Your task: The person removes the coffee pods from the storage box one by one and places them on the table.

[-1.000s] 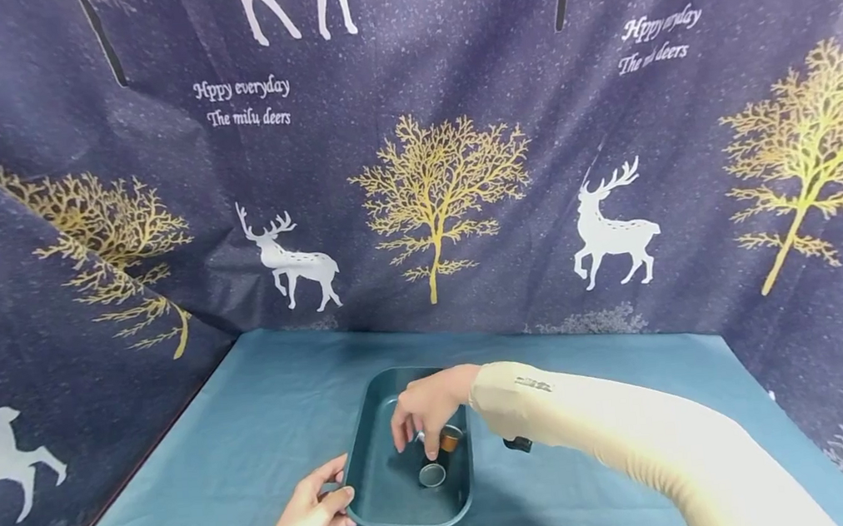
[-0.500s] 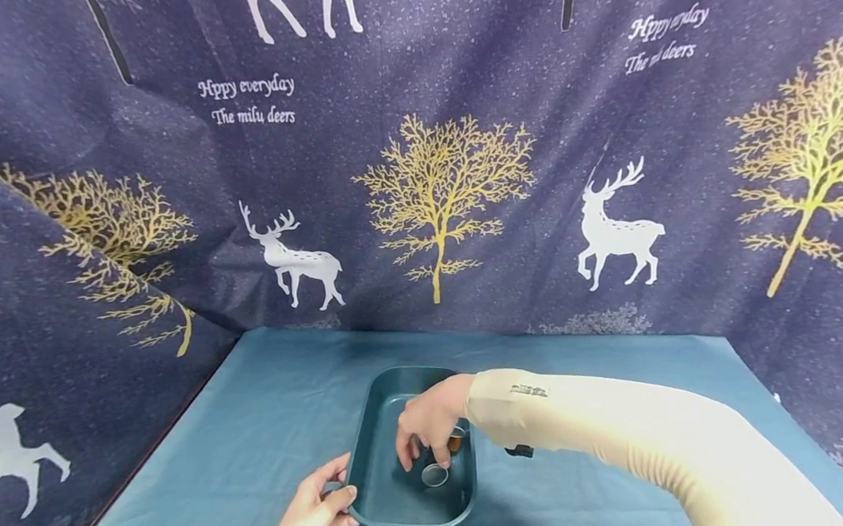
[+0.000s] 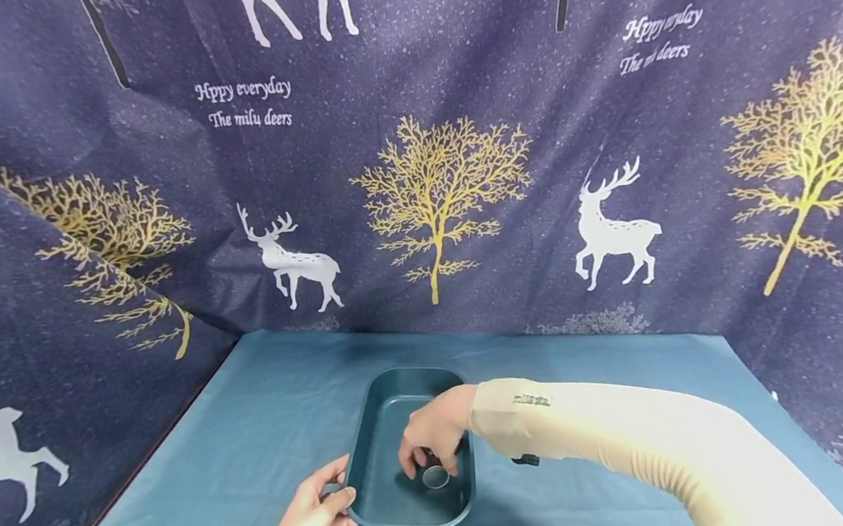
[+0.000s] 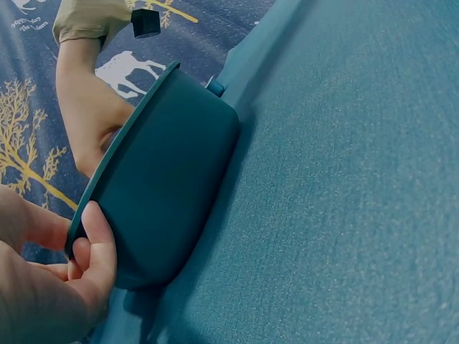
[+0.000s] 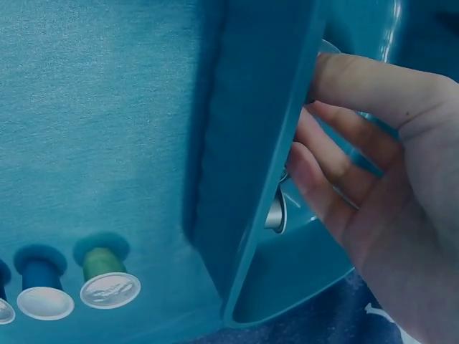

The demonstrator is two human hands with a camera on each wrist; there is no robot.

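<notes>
A dark teal tray [image 3: 362, 439] stands on the cloth, and my left hand [image 3: 304, 511] grips its near left corner. In the left wrist view, the thumb and fingers pinch the rim from both sides. My right hand [image 3: 436, 425] reaches down into the tray, thumb and fingers curled round a dark coffee capsule with a round silver lid [image 3: 435, 477]. From the right wrist, a sliver of that lid [image 5: 328, 47] shows beyond the thumb. A silver capsule [image 5: 275, 215] lies in the tray below the fingertips. The hand hides other parts of the tray floor.
Outside the tray, a green capsule [image 5: 107, 279] and a blue capsule [image 5: 44, 290] stand on the teal cloth [image 5: 93, 129], with another cut off at the frame edge. A dark curtain [image 3: 494, 64] printed with deer and trees hangs behind the table.
The right hand has shifted slightly toward the tray's near end and its fingers have come round the dark capsule. An orange capsule seen earlier is now hidden. The left hand stays put.
</notes>
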